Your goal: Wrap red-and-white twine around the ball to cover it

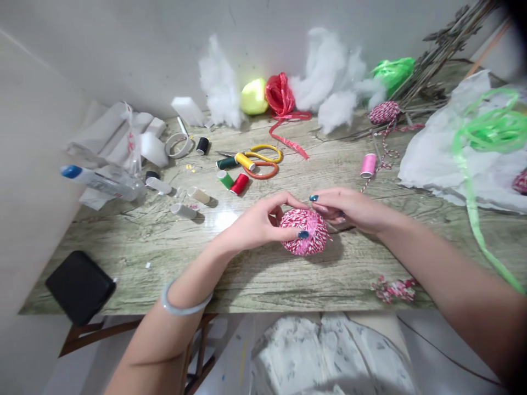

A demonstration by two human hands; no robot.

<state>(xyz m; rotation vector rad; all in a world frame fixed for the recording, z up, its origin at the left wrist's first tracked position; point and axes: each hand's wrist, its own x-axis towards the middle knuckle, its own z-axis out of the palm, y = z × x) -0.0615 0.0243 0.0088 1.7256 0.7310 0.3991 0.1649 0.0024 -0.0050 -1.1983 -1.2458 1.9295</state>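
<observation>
A ball of red-and-white twine, with pink thread gathered over its middle, rests low over the table. My left hand is closed around it, thumb on the front and fingers behind. Close to the ball's right side is my right hand, thumb and fingertips drawn together in a pinch. Whatever lies between those fingertips is too small to make out. A pink thread spool stands just beyond my right hand. A small clump of pink and red scraps lies near the table's front edge.
Scissors lie among several thread spools beyond my left hand. White stuffing, red ribbon and another twine ball line the wall. Green ribbon trails down the right. A glue bottle and black box are left.
</observation>
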